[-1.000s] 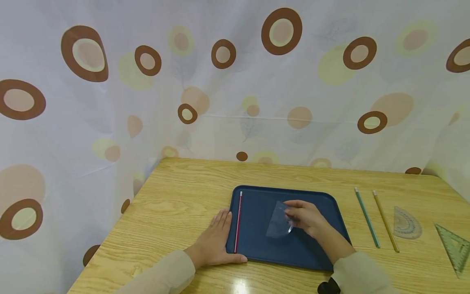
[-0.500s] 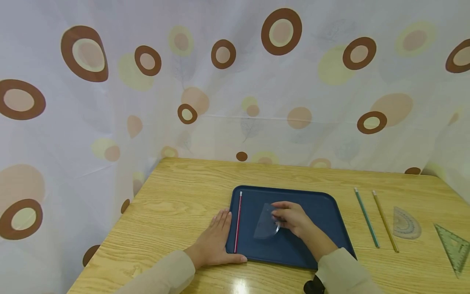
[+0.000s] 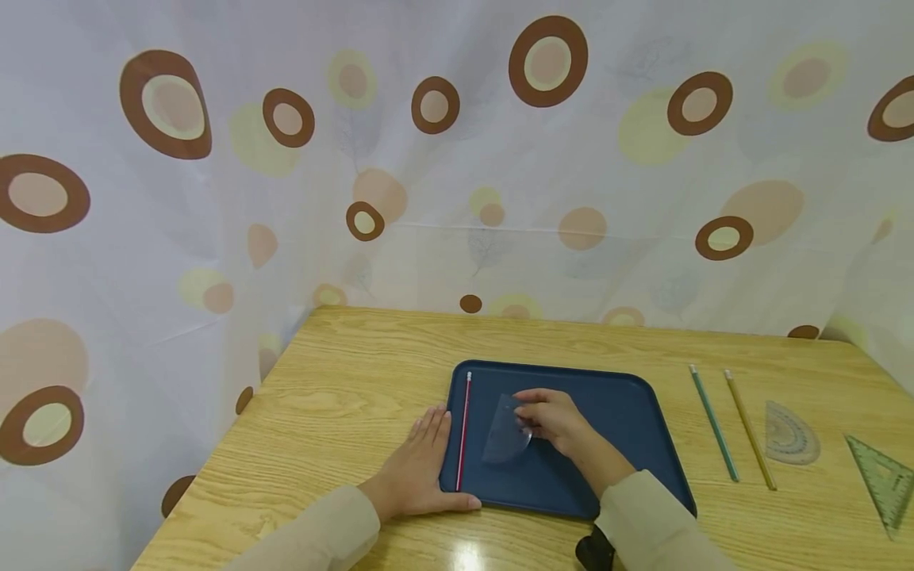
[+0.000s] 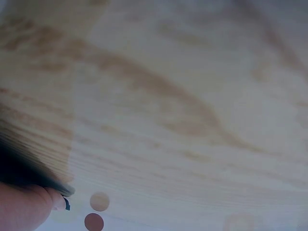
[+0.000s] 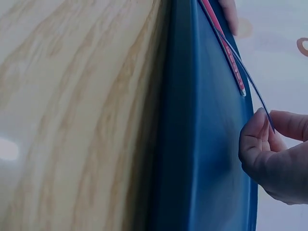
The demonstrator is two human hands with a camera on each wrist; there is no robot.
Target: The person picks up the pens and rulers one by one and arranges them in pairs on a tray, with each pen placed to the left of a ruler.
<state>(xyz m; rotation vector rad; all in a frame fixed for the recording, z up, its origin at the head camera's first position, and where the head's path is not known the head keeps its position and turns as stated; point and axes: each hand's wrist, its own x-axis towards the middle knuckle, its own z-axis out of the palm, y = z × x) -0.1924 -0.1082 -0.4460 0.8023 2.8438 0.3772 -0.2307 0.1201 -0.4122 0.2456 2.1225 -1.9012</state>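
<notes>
A clear protractor hangs tilted over the left half of the dark blue tray. My right hand pinches it by its right side between thumb and fingers. Seen edge-on in the right wrist view, the protractor looks like a thin line. On the tray, along its left side, lies a red pencil with a white end. My left hand rests with straight fingers against the tray's left edge, its thumb along the front edge. Only part of that hand shows in the left wrist view.
Right of the tray, a green pencil, a yellow pencil, another clear protractor and a greenish set square lie on the wooden table. A patterned curtain hangs behind the table and at its sides.
My right hand has moved left across the tray with the protractor, nearer the red pencil. The left hand and the tray have stayed put.
</notes>
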